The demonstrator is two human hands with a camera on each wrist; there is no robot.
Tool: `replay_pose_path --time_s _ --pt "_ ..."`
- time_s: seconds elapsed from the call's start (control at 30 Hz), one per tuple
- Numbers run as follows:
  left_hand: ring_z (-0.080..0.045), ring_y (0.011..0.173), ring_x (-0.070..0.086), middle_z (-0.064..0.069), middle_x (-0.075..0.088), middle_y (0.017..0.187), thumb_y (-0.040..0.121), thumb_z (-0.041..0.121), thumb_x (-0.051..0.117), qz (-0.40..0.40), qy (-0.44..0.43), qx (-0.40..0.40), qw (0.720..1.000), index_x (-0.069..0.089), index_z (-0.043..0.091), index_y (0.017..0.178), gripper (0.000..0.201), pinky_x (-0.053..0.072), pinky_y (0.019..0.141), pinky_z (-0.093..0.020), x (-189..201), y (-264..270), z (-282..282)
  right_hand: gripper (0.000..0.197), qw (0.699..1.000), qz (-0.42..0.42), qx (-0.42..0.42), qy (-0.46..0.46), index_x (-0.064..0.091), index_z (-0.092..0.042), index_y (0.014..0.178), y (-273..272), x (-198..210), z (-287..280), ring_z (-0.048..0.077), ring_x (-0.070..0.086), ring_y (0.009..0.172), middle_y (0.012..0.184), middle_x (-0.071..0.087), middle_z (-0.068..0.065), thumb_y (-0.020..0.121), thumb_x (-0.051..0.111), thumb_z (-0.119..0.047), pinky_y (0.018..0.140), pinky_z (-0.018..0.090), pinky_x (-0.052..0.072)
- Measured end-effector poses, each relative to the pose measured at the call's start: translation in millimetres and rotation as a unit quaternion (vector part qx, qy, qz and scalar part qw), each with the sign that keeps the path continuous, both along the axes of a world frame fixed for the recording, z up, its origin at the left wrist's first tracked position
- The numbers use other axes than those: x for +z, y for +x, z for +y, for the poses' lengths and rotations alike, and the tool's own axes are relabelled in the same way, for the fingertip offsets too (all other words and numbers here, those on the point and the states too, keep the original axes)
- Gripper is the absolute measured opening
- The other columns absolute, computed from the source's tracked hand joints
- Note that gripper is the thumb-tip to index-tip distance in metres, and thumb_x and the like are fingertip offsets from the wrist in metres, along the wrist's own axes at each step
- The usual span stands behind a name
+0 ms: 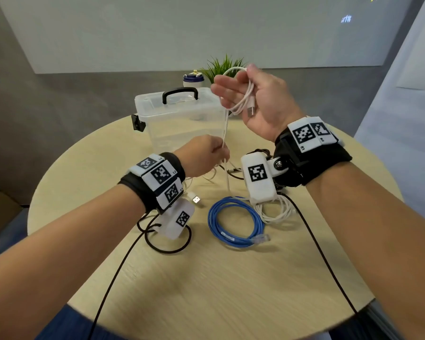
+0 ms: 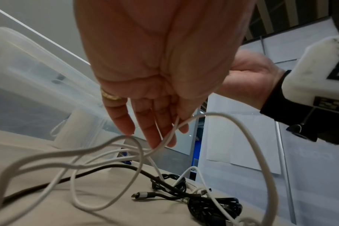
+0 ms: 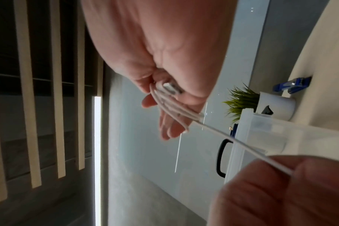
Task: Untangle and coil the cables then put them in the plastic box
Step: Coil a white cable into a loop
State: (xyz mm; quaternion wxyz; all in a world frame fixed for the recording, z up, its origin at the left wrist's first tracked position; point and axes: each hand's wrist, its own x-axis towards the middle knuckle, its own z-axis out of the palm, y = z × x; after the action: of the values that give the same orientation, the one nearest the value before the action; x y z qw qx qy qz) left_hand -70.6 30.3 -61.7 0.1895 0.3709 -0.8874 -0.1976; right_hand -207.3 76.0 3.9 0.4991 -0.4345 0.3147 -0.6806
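Coiling a white USB cable (image 1: 225, 133) above the bench (image 1: 206, 278): right hand (image 1: 258, 101), fingers loosely curled, carries a few loops w/ the USB plug (image 1: 250, 110) in its palm; left hand (image 1: 206, 155) pinches the strand lower down, feeding slack. Best approach, probably: keep loops even, let the strand slide thru the left fingers, shake the tail free of the black/white tangle (image 2: 203, 197) before pulling. Blue ethernet cable (image 1: 233, 222) lies coiled nearby; plastic box (image 1: 179, 119), lid shut, stands behind.

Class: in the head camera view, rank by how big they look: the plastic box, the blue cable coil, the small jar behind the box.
1. plastic box
2. blue cable coil, nearer the camera
3. small jar, farthest away and partly hidden
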Motion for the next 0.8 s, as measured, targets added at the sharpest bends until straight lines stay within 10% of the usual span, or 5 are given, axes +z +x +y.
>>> replay_pose_path --time_s 0.1,0.17,0.4,0.57,0.8 --pt "-0.007 0.065 0.052 0.008 0.057 0.072 0.094 0.023 0.055 -0.020 0.001 -0.012 1.000 0.057 0.021 0.078 0.016 0.040 0.058 -0.015 2.2 1.2 0.0 0.027 1.000 0.014 -0.023 0.000 0.054 -0.005 0.090 1.3 -7.1 -3.3 0.034 0.056 0.120 0.126 0.057 0.026 0.103 0.036 -0.020 0.099 0.038 0.049" --pt "-0.006 0.064 0.051 0.009 0.056 0.070 0.089 0.023 0.062 -0.035 -0.001 -0.014 0.999 0.055 0.023 0.074 0.016 0.040 0.058 -0.017 4.8 4.3 0.1 0.022 0.989 0.118 -0.083 -0.010 0.059 -0.006 0.089 1.9 -12.3 -6.6 0.040 0.060 0.103 0.109 0.059 0.033 0.100 0.046 -0.020 0.086 0.028 0.051" --pt "-0.007 0.070 0.060 0.003 0.067 0.079 0.088 0.014 0.062 0.052 0.030 0.008 0.998 0.055 0.016 0.085 0.008 0.043 0.059 -0.014 11.3 16.1 -6.3 0.021 0.747 0.649 -0.139 0.024 0.053 -0.019 0.077 -0.9 -27.1 -6.9 0.005 0.050 0.069 0.078 0.055 -0.005 0.097 0.051 -0.023 0.065 0.027 0.037" --pt "-0.017 0.074 0.068 -0.008 0.070 0.082 0.095 0.013 0.053 0.222 0.114 0.038 0.968 0.053 0.013 0.087 0.008 0.049 0.061 -0.021 15.5 18.3 -8.2 0.030 0.769 0.632 -0.080 0.049 0.056 -0.017 0.082 -1.1 -32.6 -6.5 0.010 0.056 0.068 0.074 0.063 0.000 0.100 0.042 -0.037 0.071 0.033 0.045" --pt "-0.016 0.069 0.066 -0.004 0.069 0.074 0.095 0.017 0.054 0.221 0.094 0.056 0.969 0.048 0.018 0.083 0.013 0.045 0.057 -0.022 11.2 14.7 -7.9 0.035 0.776 0.622 -0.097 0.031 0.056 -0.020 0.071 -6.0 -31.8 -13.2 0.015 0.061 0.065 0.070 0.060 0.001 0.098 0.045 -0.039 0.073 0.035 0.051"
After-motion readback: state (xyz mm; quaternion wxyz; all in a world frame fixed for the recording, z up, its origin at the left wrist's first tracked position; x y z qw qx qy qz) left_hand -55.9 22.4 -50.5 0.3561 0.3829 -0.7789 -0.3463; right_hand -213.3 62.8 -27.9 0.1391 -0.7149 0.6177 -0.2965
